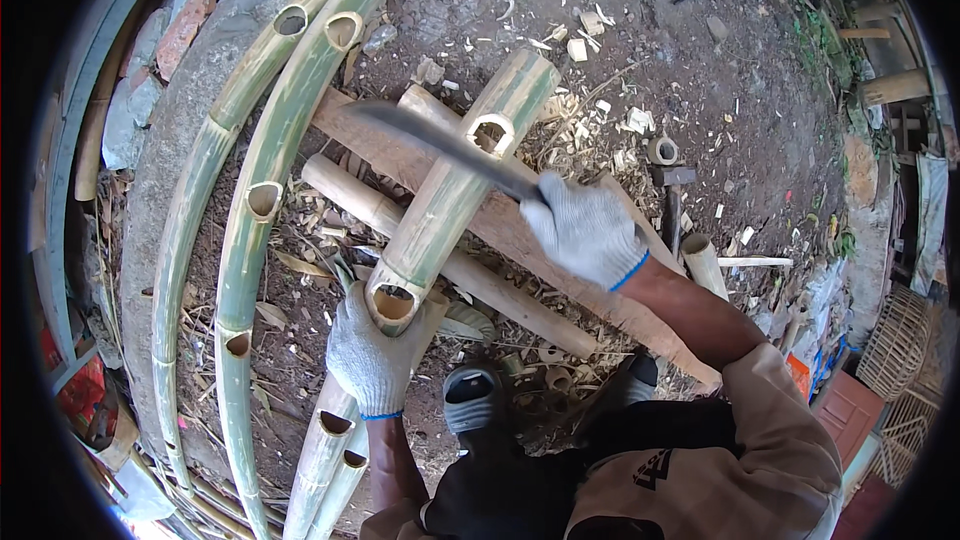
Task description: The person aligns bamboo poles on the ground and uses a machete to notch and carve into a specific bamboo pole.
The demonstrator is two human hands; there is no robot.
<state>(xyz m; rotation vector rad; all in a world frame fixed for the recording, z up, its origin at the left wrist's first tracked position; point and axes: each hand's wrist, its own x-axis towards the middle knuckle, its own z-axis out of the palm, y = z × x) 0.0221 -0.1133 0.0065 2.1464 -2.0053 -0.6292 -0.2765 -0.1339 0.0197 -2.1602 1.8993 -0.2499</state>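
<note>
A thick green-and-cream bamboo pole (440,205) lies slantwise before me, with one hole cut near its far end and another nearer me. My left hand (370,358), in a white knit glove with a blue cuff, is closed round the pole beside the nearer hole; some of its fingers are hidden. In my gloved right hand (585,230) is a machete, its handle wrapped by the fingers. The dark machete blade (430,135) points left, crossing over the pole just below the far hole. Whether blade and bamboo touch, I cannot tell.
Two long bamboo poles with holes (265,155) stretch along the left. Beneath the work lie a brown plank (620,305) and a round pole (520,300). A hammer (674,180) and wood chips (640,120) lie on the dirt. Woven baskets (895,345) stand at right.
</note>
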